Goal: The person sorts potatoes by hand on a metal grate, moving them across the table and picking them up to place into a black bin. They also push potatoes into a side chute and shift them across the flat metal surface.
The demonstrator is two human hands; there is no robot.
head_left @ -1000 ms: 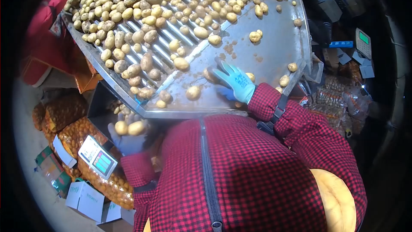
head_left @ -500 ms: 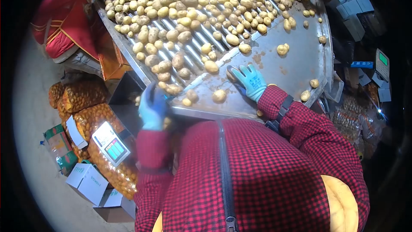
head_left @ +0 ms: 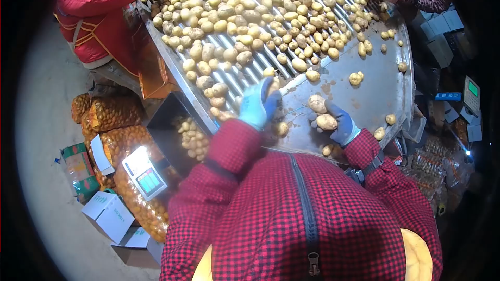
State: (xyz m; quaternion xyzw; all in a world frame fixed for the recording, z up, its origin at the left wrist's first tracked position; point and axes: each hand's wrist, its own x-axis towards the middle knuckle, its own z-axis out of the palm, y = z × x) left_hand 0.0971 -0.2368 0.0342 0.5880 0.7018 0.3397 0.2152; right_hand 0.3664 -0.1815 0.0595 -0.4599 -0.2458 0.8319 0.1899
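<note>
Blue-gloved, the right hand (head_left: 336, 125) is gripping two potatoes (head_left: 326, 122) palm-up just above the smooth steel bench (head_left: 375, 88), near its front edge. The left hand (head_left: 258, 103) is reaching onto the rollers (head_left: 253, 73) among loose potatoes (head_left: 245, 15); its fingers are hidden, so open or closed cannot be told.

Fisheye view: bright centre, black rim.
Strong overhead light falls on the potatoes (head_left: 250, 15) and the steel desk (head_left: 375, 88). The bare metal shows a dull sheen, and small shadows sit close under the loose potatoes. Straight lines bend towards the edge of the circle and fade into a dark vignette. The floor (head_left: 47, 125) at left looks pale and washed out, and a scale's screen (head_left: 148, 179) glows.
</note>
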